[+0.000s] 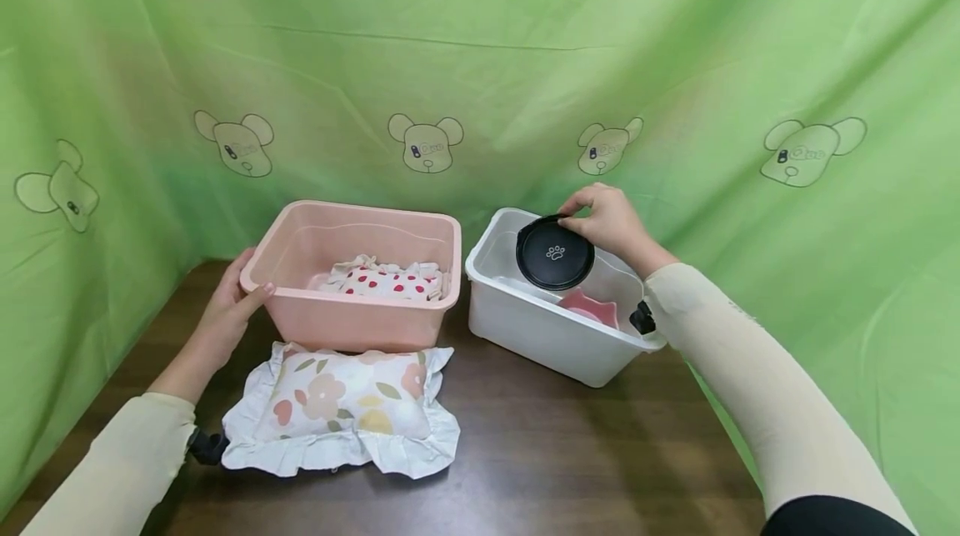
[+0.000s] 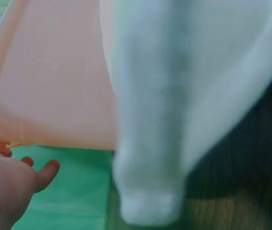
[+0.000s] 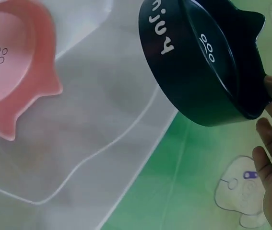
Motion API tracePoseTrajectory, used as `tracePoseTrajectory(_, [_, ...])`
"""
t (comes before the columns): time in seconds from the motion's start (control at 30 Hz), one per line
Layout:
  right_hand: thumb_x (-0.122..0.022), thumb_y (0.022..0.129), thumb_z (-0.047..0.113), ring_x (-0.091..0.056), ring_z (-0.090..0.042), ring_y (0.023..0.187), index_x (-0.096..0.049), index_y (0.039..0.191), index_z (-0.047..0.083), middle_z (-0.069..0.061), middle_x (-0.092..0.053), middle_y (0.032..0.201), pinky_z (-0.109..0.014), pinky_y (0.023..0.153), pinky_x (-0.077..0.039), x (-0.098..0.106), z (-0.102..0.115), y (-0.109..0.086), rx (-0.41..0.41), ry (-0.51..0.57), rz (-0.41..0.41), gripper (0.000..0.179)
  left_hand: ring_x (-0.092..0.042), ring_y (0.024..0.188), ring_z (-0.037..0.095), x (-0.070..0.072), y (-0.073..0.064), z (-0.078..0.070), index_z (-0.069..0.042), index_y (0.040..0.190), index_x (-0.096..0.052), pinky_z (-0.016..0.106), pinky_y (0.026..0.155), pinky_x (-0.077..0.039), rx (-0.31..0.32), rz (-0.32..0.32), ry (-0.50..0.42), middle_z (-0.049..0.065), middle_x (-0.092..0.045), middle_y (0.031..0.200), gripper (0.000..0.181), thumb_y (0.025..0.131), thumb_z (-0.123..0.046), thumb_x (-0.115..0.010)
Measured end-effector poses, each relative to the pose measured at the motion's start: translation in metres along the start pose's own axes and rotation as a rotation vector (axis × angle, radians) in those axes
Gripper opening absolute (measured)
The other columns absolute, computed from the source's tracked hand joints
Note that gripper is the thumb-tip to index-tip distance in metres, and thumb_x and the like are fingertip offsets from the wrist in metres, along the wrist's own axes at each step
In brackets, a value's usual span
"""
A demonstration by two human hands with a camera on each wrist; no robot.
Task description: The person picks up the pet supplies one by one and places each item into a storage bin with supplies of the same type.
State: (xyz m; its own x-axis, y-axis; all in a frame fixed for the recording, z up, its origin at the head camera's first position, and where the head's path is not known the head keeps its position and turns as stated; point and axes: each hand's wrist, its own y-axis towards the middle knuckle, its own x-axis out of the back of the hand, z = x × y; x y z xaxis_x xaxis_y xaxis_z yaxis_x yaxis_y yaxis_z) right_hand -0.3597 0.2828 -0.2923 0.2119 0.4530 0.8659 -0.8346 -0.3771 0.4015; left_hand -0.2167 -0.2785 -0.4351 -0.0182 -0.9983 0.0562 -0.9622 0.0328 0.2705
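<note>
My right hand (image 1: 611,223) pinches a black pet bowl (image 1: 555,254) by its edge, thumb on the inner side. The bowl is tilted over the white bin (image 1: 525,307), its paw print showing, and in the right wrist view white lettering runs along its outer wall. Below it, a pink cat-eared bowl (image 3: 35,57) with a paw print lies inside the white bin. My left hand (image 1: 228,303) holds the front left corner of the pink bin (image 1: 352,319), thumb at the rim. In that bin sits a white cloth item with red dots (image 1: 390,280).
In front of the pink bin, a frilled floral cushion (image 1: 341,398) lies on the dark wooden table (image 1: 540,453). Its white frill fills much of the left wrist view. A green curtain (image 1: 510,36) with bear-like drawings surrounds the table's back and sides.
</note>
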Motion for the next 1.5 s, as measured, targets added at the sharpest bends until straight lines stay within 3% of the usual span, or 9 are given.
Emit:
tracePoseTrajectory(0.3, [-0.086,0.082,0.016,-0.056,-0.023,0.09,-0.081,0.088,0.018,0.003,-0.076,0.088,-0.046,0.093,-0.037,-0.026,-0.013,0.003,0.153,-0.132,0.126,0.009,-0.015,0.152,0.041,-0.007,0.001,-0.002,-0.008,0.165,-0.002,0.005,0.107,-0.031,0.028,-0.002,0.023,0.027,-0.01,0.168,0.078,0.106,-0.01,-0.053])
tracePoseTrajectory(0.43, [-0.084,0.083,0.016,-0.055,-0.021,0.09,-0.079,0.087,0.018,0.003,-0.078,0.089,-0.047,0.092,-0.035,-0.038,-0.015,0.004,0.204,-0.144,0.189,0.006,-0.016,0.152,0.041,-0.007,0.0,-0.003,-0.007,0.165,-0.003,0.005,0.107,-0.031,0.026,-0.016,0.02,0.027,-0.011,0.168,0.077,0.106,-0.01,-0.052])
tracePoseTrajectory(0.73, [-0.084,0.082,0.014,-0.059,-0.023,0.096,-0.078,0.085,0.019,0.004,-0.077,0.089,-0.052,0.1,-0.038,-0.066,-0.02,0.003,0.21,-0.131,0.288,0.008,-0.017,0.152,0.041,-0.007,-0.002,-0.003,-0.007,0.165,-0.003,0.006,0.107,-0.032,0.025,-0.024,0.0,0.027,-0.011,0.168,0.076,0.106,-0.009,-0.052])
tracePoseTrajectory(0.9, [-0.083,0.081,0.014,-0.059,-0.021,0.093,-0.077,0.082,0.02,0.007,-0.077,0.087,-0.049,0.094,-0.042,-0.08,-0.024,0.001,0.221,-0.143,0.336,0.008,-0.016,0.152,0.042,-0.007,-0.002,-0.004,-0.007,0.165,-0.004,0.006,0.107,-0.033,0.022,-0.023,0.001,0.027,-0.011,0.168,0.076,0.106,-0.009,-0.052])
tracePoseTrajectory(1.5, [-0.085,0.078,0.009,-0.057,-0.019,0.085,-0.078,0.083,0.015,0.008,-0.075,0.085,-0.044,0.088,-0.046,-0.084,-0.023,0.0,0.231,-0.134,0.346,0.01,-0.018,0.152,0.04,-0.007,0.001,-0.001,-0.006,0.165,-0.006,0.006,0.107,-0.032,0.03,-0.041,0.003,0.026,-0.014,0.168,0.076,0.105,-0.009,-0.053])
